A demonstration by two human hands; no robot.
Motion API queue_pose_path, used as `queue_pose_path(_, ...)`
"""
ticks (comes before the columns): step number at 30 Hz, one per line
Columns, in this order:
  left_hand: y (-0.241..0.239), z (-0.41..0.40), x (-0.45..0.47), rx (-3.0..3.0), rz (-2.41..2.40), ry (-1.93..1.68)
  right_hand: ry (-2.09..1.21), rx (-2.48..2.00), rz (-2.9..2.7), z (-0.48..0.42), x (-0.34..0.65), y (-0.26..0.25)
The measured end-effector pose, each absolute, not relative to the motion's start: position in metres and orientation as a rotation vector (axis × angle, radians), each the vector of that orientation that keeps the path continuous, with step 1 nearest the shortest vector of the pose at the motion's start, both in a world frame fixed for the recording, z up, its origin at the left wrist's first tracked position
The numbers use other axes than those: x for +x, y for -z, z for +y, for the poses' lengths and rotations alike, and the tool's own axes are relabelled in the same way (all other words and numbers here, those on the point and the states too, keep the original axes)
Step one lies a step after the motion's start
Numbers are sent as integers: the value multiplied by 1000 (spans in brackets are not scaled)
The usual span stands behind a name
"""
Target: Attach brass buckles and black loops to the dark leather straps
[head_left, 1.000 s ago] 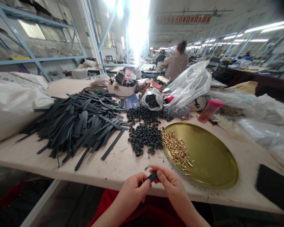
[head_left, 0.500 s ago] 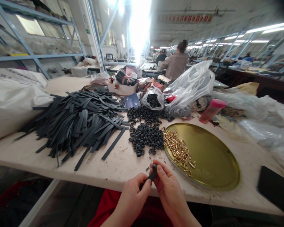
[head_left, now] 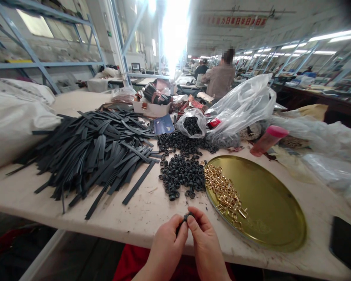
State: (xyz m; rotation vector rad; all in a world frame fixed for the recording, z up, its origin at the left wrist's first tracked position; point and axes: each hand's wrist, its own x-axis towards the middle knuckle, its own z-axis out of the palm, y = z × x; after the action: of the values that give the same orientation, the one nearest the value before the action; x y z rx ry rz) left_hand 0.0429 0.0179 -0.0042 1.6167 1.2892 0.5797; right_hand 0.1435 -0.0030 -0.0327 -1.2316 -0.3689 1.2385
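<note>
My left hand (head_left: pixel 169 242) is closed around a short black strap (head_left: pixel 186 217), only a small part of which shows between the fingers. The thumb and fingers of my right hand (head_left: pixel 205 239) pinch the strap's far end, where something dark and rounded sits; whether that is a separate loop I cannot make out. Both hands are close together over the table's front edge. Just beyond them lies a heap of small black loops (head_left: pixel 183 175). To their right, gold-coloured metal rings (head_left: pixel 224 191) lie on the left side of a round golden tray (head_left: pixel 269 203).
A big pile of loose black strips (head_left: pixel 96 152) covers the table's left side. Behind the loops stand an open plastic bag (head_left: pixel 205 127) of more loops and a cardboard box (head_left: pixel 152 110). A pink-lidded jar (head_left: pixel 269 140) and a dark flat object (head_left: pixel 346 244) are on the right.
My hands have drawn closer together, and less of the black strap shows between them. The view has shifted slightly, so the tray appears lower and further right.
</note>
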Motion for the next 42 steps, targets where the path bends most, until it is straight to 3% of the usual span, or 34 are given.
queue_pose_path(14, 6, 19, 33, 1323, 1167, -573, -1272, -1225, -495, -19, 157, 27)
queue_pose_path(23, -12, 2, 26, 1638, 1335, -411, -1863, -946, -467, -35, 164, 13)
queue_pose_path(29, -14, -10, 24, 1720, 1356, -389, -2017, -818, -442, -47, 166, 12)
queue_pose_path(34, -19, -14, 24, 1507, 1212, -441, -1799, -929, -548, -50, 165, 15)
queue_pose_path(40, -16, -13, 23, 1069, 1064, -460, -1178, -1405, -901, -40, 169, 22)
queue_pose_path(42, -11, -11, 23, 1023, 1032, -476, -1110, -1450, -1104, -40, 173, 23)
